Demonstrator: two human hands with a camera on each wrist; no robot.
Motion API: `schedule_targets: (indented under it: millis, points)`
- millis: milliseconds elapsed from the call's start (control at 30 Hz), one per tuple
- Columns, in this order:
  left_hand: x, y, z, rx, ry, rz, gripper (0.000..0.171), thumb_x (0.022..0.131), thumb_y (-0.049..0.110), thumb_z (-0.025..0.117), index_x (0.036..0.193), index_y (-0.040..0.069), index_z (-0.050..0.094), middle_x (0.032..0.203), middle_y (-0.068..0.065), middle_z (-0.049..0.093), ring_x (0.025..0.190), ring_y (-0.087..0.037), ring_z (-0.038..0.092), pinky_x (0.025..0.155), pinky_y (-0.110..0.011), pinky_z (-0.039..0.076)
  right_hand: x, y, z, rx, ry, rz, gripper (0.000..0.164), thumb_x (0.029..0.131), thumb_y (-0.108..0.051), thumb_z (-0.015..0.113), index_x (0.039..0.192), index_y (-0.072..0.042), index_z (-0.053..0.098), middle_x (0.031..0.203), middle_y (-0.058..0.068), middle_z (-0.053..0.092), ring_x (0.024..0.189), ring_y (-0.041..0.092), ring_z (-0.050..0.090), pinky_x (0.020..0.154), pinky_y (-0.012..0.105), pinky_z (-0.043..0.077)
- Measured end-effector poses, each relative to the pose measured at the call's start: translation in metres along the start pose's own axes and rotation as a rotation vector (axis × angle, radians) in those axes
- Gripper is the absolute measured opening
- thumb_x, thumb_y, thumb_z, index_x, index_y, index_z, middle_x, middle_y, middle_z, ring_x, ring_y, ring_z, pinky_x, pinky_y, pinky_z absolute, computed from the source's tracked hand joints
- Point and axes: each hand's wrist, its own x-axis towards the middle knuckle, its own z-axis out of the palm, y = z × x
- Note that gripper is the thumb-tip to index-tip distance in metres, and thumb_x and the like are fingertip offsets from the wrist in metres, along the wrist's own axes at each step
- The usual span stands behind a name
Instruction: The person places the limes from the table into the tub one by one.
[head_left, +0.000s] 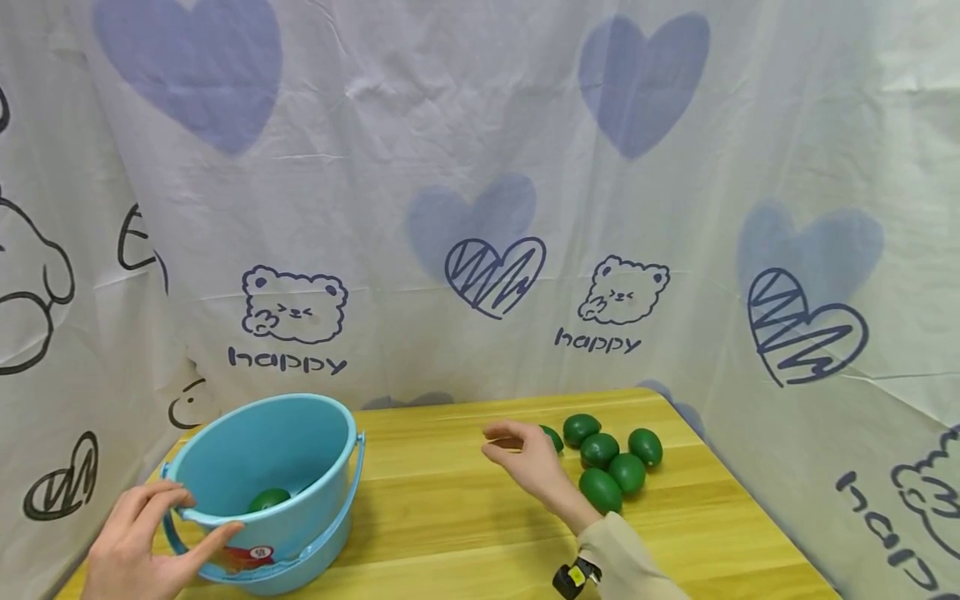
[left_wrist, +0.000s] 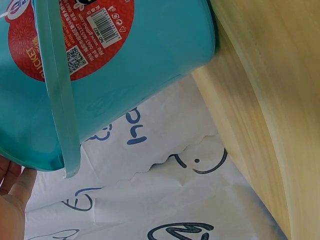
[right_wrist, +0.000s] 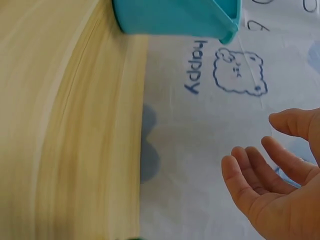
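A light blue bucket [head_left: 300, 500] with a red label stands on the left of the table. My left hand [head_left: 142, 537] grips its near rim, fingers over the edge and thumb against the outer side. Inside the bucket lies one dark green, smooth oval fruit [head_left: 268, 499]. Over the table to the bucket's right, my right hand [head_left: 536, 467] is held with fingers loosely bent and nothing between them; in the right wrist view its palm [right_wrist: 280, 210] shows bare. Just right of that hand, several similar green fruits [head_left: 600, 451] lie in a group, one partly hidden behind it.
The yellow wood-grain table [head_left: 435, 500] ends at a back edge close to a white curtain [head_left: 390, 208] printed with hearts and bears. Curtain also hangs at both sides. The bucket's handle [left_wrist: 57, 90] hangs down along its side. A black wristband device [head_left: 576, 577] sits on my right wrist.
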Motion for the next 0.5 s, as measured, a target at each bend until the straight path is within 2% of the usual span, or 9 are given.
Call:
schedule_targets:
  millis: [100, 233, 500]
  points:
    - [0.0, 0.001, -0.001, 0.003, 0.0, 0.001, 0.073, 0.049, 0.058, 0.092, 0.083, -0.001, 0.065, 0.092, -0.017, 0.059, 0.1, 0.016, 0.034, 0.087, 0.003, 0.024, -0.006, 0.01, -0.011, -0.015, 0.05, 0.029, 0.027, 0.092, -0.023, 0.07, 0.117, -0.013, 0.07, 0.115, 0.007, 0.07, 0.105, 0.025, 0.066, 0.085, 0.038, 0.056]
    - [0.001, 0.0, -0.001, 0.004, 0.009, 0.016, 0.078, 0.054, 0.069, 0.084, 0.082, -0.001, 0.065, 0.092, -0.017, 0.059, 0.099, 0.015, 0.035, 0.087, 0.002, 0.025, -0.014, 0.025, -0.024, -0.039, 0.12, 0.059, 0.026, 0.092, -0.022, 0.069, 0.116, -0.012, 0.07, 0.115, 0.007, 0.07, 0.105, 0.025, 0.066, 0.087, 0.04, 0.055]
    - [0.001, -0.005, 0.003, -0.011, 0.039, 0.059, 0.083, 0.06, 0.079, 0.072, 0.081, -0.001, 0.066, 0.09, -0.018, 0.059, 0.1, 0.014, 0.037, 0.087, 0.002, 0.025, -0.024, 0.051, -0.047, -0.056, 0.213, 0.188, 0.027, 0.092, -0.022, 0.07, 0.118, -0.015, 0.069, 0.12, 0.005, 0.069, 0.112, 0.026, 0.063, 0.095, 0.044, 0.052]
